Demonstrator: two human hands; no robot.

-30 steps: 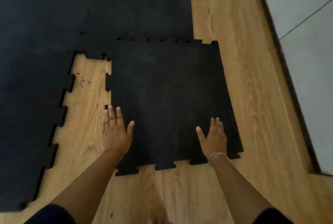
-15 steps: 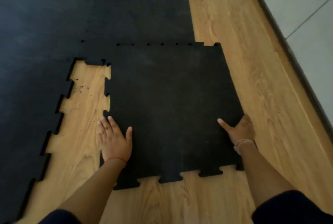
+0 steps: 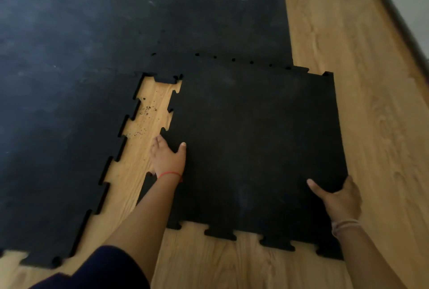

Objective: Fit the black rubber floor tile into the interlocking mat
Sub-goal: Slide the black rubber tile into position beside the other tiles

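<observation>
A black rubber floor tile (image 3: 255, 144) with toothed edges lies on the wooden floor. Its far edge overlaps the laid interlocking mat (image 3: 116, 21). My left hand (image 3: 168, 158) grips the tile's left edge, thumb on top and fingers curled under it. At the right edge near the front corner, my right hand (image 3: 337, 198) holds the tile the same way. A strip of bare wood (image 3: 137, 149) shows between the tile's left edge and the mat's toothed edge (image 3: 109, 163).
Dark crumbs (image 3: 145, 112) lie on the exposed wood in the gap. Wooden floor (image 3: 348, 44) runs along the right, ending at a dark baseboard (image 3: 404, 28) under a pale wall. My dark sleeve shows at the bottom.
Both hands went from lying flat on the tile to gripping its side edges. The right hand moved to the right edge, the left hand curled over the left edge.
</observation>
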